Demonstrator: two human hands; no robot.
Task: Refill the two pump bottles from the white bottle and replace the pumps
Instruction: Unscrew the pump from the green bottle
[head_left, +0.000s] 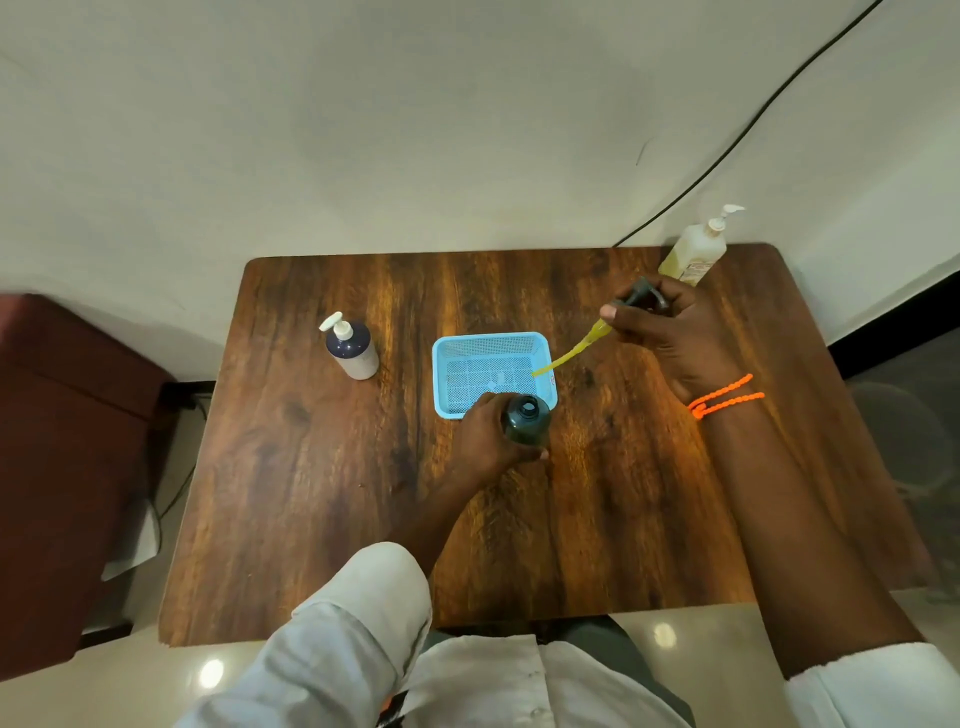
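A dark green bottle (525, 420) stands upright on the wooden table (322, 493) with its mouth uncovered; my left hand (485, 436) grips its side. My right hand (670, 338) holds the dark pump head (644, 296) up in the air to the right. The pump's yellow-coated tube (569, 356) slants down-left, and its tip hangs over the blue basket (460, 351). A navy and white pump bottle (353, 347) stands at the left with its pump on. A pale yellow-white pump bottle (693, 249) stands at the back right corner.
The blue mesh basket sits mid-table just behind the dark bottle. A black cable (753, 124) runs down the wall to the table's back edge. A dark red seat (67, 441) stands left of the table.
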